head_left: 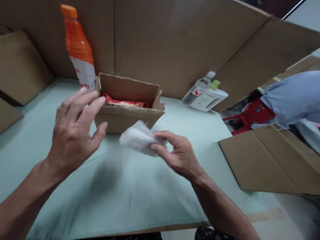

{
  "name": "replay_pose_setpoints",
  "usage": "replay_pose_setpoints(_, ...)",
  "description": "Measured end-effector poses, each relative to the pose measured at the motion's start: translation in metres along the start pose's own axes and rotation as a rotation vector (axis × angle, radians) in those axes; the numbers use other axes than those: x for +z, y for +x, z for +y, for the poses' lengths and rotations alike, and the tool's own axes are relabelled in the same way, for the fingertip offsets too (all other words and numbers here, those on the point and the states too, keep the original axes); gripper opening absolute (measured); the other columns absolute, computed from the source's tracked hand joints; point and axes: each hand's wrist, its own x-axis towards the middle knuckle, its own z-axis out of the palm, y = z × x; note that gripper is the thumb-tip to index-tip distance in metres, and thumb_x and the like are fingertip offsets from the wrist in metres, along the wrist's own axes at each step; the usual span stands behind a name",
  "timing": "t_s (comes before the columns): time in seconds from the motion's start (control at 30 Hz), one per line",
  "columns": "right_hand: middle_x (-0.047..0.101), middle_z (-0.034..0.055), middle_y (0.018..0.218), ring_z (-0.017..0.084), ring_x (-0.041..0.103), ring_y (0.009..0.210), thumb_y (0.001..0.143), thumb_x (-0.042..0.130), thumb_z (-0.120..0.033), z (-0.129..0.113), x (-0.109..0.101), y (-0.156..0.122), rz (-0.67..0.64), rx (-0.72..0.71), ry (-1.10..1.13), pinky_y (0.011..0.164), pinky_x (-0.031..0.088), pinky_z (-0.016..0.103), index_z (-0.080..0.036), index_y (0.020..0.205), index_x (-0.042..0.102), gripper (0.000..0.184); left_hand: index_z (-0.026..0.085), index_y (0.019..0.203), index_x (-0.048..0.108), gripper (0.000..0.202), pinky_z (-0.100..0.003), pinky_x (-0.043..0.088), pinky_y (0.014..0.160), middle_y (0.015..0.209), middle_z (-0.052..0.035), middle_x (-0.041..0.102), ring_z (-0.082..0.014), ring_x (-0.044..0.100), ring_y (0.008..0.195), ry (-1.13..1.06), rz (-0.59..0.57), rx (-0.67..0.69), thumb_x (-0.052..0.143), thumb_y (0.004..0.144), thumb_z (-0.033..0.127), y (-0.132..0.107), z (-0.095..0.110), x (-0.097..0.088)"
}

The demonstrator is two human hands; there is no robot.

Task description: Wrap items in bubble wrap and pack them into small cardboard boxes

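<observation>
Between the thumb and fingers of my right hand (pixel 175 150) is a crumpled, whitish translucent plastic packet (pixel 139 138), blurred by motion; what it contains cannot be made out. It is held above the table, in front of a small open cardboard box (pixel 127 119). Inside that box lies a red package (pixel 125 102), its lower part hidden by the front wall. My left hand (pixel 77 123) hovers at the box's left front corner with fingers apart and nothing in them.
An orange bottle (pixel 79 45) stands behind the box's left side. Right of the box are a clear bottle (pixel 197 89) and a white jug (pixel 209 99). Cardboard panels (pixel 166 36) border the pale green table (pixel 149 192). A person in blue (pixel 301 97) is at far right.
</observation>
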Motion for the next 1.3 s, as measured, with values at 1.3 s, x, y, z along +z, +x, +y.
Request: replay_pose_setpoints(1.3,0.078,0.0041,0.096,0.018,0.067,0.088,0.092,0.057,-0.016,0.015,-0.011,0.141,-0.408,-0.116,-0.501,0.081,0.045,0.03,-0.019,0.101,0.078,0.023,0.024,0.136,0.062,0.055,-0.054,0.047,0.109,0.125,-0.0138,0.066,-0.0329,0.061,0.124,-0.012,0.163,-0.051,0.068,0.083,0.009,-0.016,-0.011,0.028)
